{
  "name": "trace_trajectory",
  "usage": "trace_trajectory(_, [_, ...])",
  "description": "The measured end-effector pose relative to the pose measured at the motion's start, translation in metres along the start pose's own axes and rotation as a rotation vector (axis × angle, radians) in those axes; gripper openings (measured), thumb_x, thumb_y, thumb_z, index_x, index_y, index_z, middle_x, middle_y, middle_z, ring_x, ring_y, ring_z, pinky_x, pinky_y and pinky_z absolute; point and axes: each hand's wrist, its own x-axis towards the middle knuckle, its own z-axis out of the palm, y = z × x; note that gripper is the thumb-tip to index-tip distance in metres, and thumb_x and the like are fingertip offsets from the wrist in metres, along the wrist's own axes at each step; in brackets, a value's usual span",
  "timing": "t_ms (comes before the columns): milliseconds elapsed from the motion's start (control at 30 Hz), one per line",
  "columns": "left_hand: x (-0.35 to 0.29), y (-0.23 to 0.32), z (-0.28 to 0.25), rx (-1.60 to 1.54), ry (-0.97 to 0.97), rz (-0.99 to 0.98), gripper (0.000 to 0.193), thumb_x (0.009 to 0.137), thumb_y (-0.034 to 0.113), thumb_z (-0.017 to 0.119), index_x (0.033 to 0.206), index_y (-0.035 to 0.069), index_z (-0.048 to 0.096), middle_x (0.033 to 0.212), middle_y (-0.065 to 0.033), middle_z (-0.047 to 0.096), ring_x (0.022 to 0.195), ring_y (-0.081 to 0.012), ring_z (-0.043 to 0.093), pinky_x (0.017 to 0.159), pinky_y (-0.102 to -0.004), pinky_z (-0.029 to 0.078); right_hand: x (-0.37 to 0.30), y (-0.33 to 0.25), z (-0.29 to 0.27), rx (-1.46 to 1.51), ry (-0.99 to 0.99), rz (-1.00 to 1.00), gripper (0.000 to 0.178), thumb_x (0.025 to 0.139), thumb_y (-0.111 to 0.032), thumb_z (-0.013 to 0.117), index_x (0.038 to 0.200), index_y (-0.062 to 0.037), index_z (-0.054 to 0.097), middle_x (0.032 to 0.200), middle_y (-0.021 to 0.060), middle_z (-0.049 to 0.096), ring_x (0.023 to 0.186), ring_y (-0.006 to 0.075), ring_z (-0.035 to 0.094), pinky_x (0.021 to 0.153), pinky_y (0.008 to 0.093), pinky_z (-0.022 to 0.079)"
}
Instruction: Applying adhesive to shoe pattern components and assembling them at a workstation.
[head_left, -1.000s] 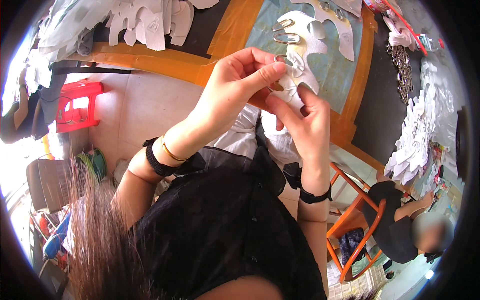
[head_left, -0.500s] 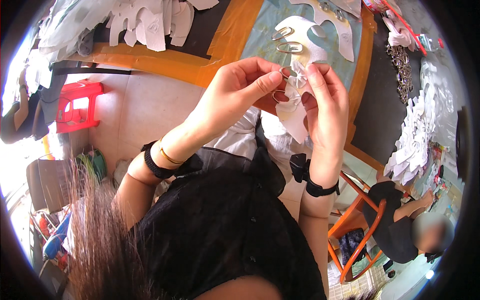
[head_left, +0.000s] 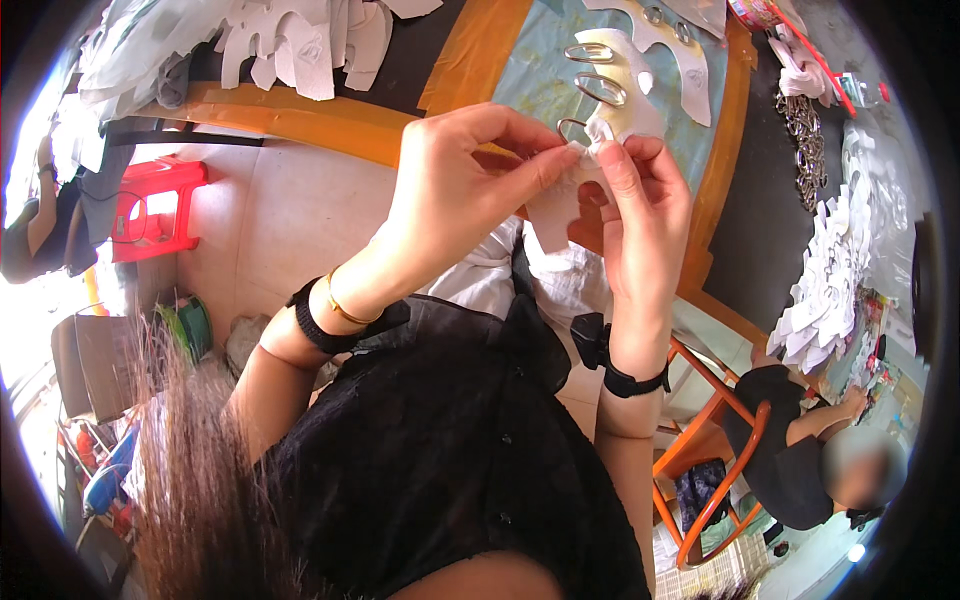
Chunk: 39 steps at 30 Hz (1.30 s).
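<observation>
Both hands meet over the near edge of the table, working on a white fabric piece cut into curved tabs. My left hand is closed, its thumb and index finger pinching a tab just below a silver metal ring. Close beside it, my right hand is also closed, gripping the folded fabric between thumb and fingers. Beyond the fingertips, two more oval rings sit on the tabs of the same piece. A strip of fabric hangs under the hands, and fingers hide part of the fold.
A similar white piece with rings lies farther back on the blue-green mat, edged with brown tape. White cut pieces are heaped at far left, more at right near a metal ring pile. Another person sits at right.
My left fingertips have moved right, from the rings onto the fabric tab beside my right thumb. The piece has turned and shifted slightly right; a lower ring seen before is now hidden.
</observation>
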Motion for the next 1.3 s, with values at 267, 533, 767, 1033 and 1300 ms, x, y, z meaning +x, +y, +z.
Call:
trace_trajectory(267, [0.004,-0.002,-0.002,0.412,0.167,0.474,0.009,0.067,-0.002,0.069,0.075,0.001,0.066,0.086,-0.0104,0.063,0.078,-0.0160,0.062,0.070,-0.0239,0.049,0.001,0.006,-0.002,-0.078,-0.014,-0.041,0.016,0.079,-0.009,0.067,0.087,0.0017,0.059,0.075,0.0039,0.061,0.067,0.0078,0.058,0.060,0.0207,0.048])
trace_trajectory(533, [0.000,-0.007,0.004,-0.013,0.075,0.238,0.011,0.072,0.002,0.068,0.077,-0.002,0.059,0.094,-0.0095,0.060,0.084,-0.0127,0.058,0.074,-0.0243,0.047,-0.005,0.007,0.004,0.059,-0.034,-0.062,0.013,0.083,-0.011,0.063,0.090,-0.0011,0.059,0.087,0.0047,0.062,0.076,0.0100,0.057,0.066,0.0252,0.045])
trace_trajectory(767, [0.004,-0.005,-0.001,-0.296,-0.087,0.018,0.013,0.076,0.004,0.065,0.074,0.002,0.053,0.089,-0.0057,0.059,0.080,-0.0082,0.055,0.070,-0.0205,0.046,-0.004,0.007,0.001,0.064,-0.064,-0.028,0.011,0.084,-0.014,0.062,0.086,-0.0041,0.058,0.090,0.0042,0.062,0.078,0.0090,0.056,0.067,0.0243,0.043])
trace_trajectory(1033, [0.014,-0.001,-0.008,0.009,-0.094,0.271,0.024,0.070,-0.001,0.069,0.085,0.005,0.052,0.084,-0.0022,0.059,0.080,-0.0086,0.058,0.074,-0.0223,0.045,0.004,-0.002,-0.007,0.187,-0.104,0.160,0.016,0.082,-0.011,0.064,0.089,-0.0011,0.055,0.088,0.0066,0.061,0.077,0.0114,0.058,0.068,0.0253,0.046])
trace_trajectory(1300, [0.023,0.013,-0.011,0.612,-0.088,0.819,0.029,0.065,-0.002,0.070,0.092,0.005,0.064,0.073,-0.0027,0.062,0.074,-0.0145,0.060,0.069,-0.0267,0.045,0.014,-0.005,-0.021,0.254,-0.212,0.323,0.013,0.082,-0.009,0.062,0.092,-0.0020,0.055,0.091,0.0069,0.061,0.080,0.0126,0.058,0.070,0.0265,0.047])
